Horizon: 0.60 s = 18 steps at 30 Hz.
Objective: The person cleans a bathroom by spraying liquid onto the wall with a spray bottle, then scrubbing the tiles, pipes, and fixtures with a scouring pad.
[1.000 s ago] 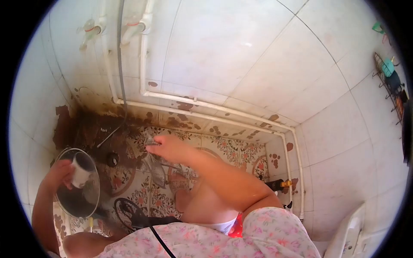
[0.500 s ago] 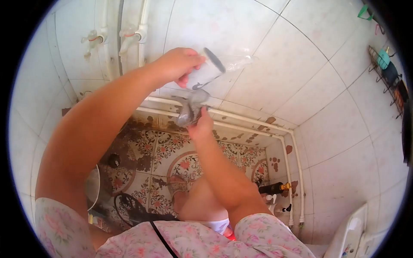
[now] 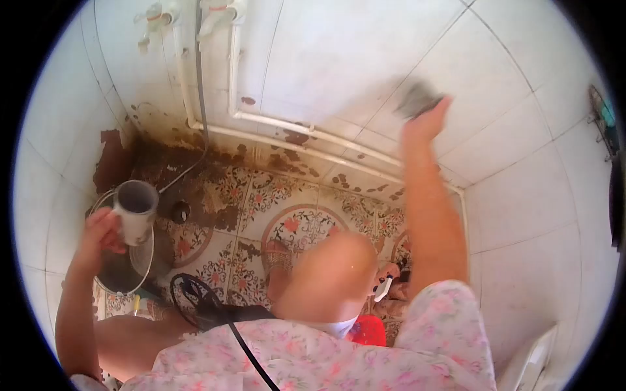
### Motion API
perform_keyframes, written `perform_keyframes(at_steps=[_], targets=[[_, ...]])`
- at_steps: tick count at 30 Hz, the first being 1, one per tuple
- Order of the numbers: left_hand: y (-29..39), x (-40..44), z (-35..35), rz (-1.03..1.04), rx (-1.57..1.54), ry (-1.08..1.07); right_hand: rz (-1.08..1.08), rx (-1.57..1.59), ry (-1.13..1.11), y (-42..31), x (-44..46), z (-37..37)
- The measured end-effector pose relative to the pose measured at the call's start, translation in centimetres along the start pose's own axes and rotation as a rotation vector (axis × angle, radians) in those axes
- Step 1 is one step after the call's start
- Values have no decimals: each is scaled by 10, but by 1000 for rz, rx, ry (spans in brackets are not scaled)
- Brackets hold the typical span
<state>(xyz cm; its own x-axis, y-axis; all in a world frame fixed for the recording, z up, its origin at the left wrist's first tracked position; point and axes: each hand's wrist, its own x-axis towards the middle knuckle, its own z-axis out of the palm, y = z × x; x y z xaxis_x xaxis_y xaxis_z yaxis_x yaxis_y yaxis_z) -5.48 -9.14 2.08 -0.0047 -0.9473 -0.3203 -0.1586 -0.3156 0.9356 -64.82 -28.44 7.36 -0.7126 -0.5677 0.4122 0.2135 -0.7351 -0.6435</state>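
At the left, my left hand (image 3: 101,229) is closed on the handle of a white mug (image 3: 135,221). The mug is upright with its dark inside showing, above a bucket (image 3: 124,280) on the floor. My right hand (image 3: 427,122) reaches up to the right and grips a crumpled grey cloth (image 3: 418,99). The cloth is at the white tiled wall (image 3: 339,72), slightly blurred; whether it presses on the tiles I cannot tell for sure.
Two white taps (image 3: 154,19) and white pipes (image 3: 306,140) run along the wall. A drain hole (image 3: 179,212) lies in the patterned floor (image 3: 261,215). A black cable (image 3: 244,348) crosses my lap. A wire rack (image 3: 600,117) hangs at the right.
My left hand has brought the mug from the wall, where it was tipped with water spilling out, down to the left. My right hand has moved the cloth up and right along the wall.
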Motion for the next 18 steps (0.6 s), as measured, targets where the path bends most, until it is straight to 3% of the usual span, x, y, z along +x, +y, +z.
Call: perform_keyframes(at_steps=[1,2,3,5,8,9,11,13,15,17,18], targets=[[-4,-10,-13,-18,0,77,-212,-237,-37,-9,38,12],[-7,-14,-23,-30,0,154,-507,-780,-215,-35,62,23],[-13,-16,-35,-43,1,154,-694,-1190,-232,-51,79,46],[-26,-15,-56,16,-109,340,-1307,-1247,-308,-48,110,72],[-37,-7,-67,20,-268,454,-1405,-1363,-213,-2,102,59],[-41,-3,-74,17,-269,453,-1353,-1400,-279,25,83,41],[-51,6,-83,6,-289,458,-1146,-1513,-365,96,20,-14],[-45,10,-75,-6,-284,462,-730,-1573,-500,137,-56,-57],[-33,4,-77,-6,-218,392,-401,-1615,-454,151,-82,-66],[-29,-1,-83,10,-129,313,-484,-1542,-369,147,-66,-53],[-30,0,-79,0,-143,328,-687,-1511,-348,135,-40,-40]])
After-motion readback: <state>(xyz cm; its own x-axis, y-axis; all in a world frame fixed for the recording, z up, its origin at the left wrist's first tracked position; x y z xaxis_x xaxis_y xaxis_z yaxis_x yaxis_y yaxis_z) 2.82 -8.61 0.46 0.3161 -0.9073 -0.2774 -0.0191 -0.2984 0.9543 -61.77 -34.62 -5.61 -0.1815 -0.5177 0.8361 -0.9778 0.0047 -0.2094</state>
